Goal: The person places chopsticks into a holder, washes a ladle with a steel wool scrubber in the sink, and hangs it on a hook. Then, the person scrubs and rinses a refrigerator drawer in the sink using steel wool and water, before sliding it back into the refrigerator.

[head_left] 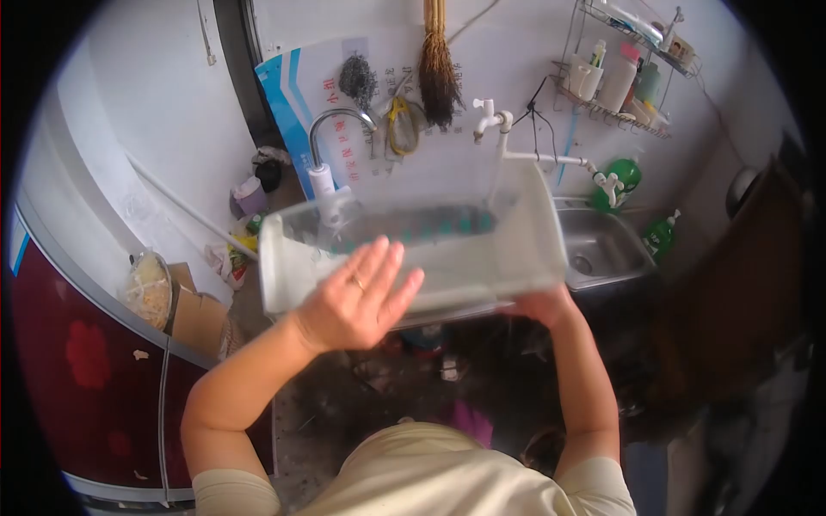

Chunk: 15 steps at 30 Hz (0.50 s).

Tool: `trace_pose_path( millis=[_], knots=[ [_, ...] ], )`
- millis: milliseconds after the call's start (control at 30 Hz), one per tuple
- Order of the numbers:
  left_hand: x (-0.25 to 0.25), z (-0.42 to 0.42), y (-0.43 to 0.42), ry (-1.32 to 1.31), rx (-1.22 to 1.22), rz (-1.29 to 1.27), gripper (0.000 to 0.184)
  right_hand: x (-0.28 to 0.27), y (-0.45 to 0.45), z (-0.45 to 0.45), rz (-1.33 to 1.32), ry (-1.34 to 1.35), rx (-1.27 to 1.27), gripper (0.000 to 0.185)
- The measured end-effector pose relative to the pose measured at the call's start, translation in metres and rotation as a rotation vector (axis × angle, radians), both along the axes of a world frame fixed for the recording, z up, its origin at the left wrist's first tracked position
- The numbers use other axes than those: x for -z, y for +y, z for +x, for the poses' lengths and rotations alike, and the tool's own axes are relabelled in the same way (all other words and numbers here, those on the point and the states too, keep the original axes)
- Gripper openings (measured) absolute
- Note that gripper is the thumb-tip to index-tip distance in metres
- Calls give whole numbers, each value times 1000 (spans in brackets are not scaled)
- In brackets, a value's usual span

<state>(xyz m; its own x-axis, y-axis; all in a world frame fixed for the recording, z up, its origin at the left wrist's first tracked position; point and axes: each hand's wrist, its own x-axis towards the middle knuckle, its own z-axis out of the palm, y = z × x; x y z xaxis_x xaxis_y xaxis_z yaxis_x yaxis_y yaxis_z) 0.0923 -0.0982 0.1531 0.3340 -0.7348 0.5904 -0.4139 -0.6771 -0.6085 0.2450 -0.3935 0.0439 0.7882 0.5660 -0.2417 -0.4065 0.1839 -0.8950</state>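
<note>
A clear rectangular plastic bin (413, 284) is held up in front of me, tilted and slightly blurred, with a row of green marks showing through it. Its near right bottom edge rests in my right hand (544, 304), whose fingers are hidden beneath the bin. My left hand (354, 297), with a ring on one finger, is stretched flat across the near left part of the bin. Whether its palm touches the plastic, I cannot tell.
Behind the bin stand a curved faucet (323, 146) and a white wall tap (488, 116). To the right are a steel sink (632, 249), a green pump bottle (661, 236) and a wire shelf (594, 107). A dark red cabinet (95, 370) and cardboard box (196, 322) stand left.
</note>
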Motion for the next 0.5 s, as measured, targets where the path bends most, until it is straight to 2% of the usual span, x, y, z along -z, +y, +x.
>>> trace_pose_path(
  millis=[100, 133, 167, 233, 333, 400, 500],
  knots=[
    [35, -6, -12, 71, 31, -7, 22, -5, -21, -9, -53, -112, 55, 77],
    [49, -8, -16, 95, 24, -15, 21, 1, -35, 0, 21, 10, 11, 78],
    [59, -9, -22, 134, 28, -38, 21, 5, -48, 0, -39, -50, 58, 78],
    [78, -12, -33, 224, 37, -83, 20, -33, -53, -31, -161, -161, 155, 78],
    [109, -17, -50, 283, 70, -130, 18, -42, -54, -50, -104, -350, 176, 71],
    [123, -22, -62, 354, 93, -144, 19, -39, -50, -56, -52, -447, 165, 66],
    [159, -29, -76, 351, 118, -108, 20, -18, -40, -52, -125, -496, 226, 63]
  ],
)
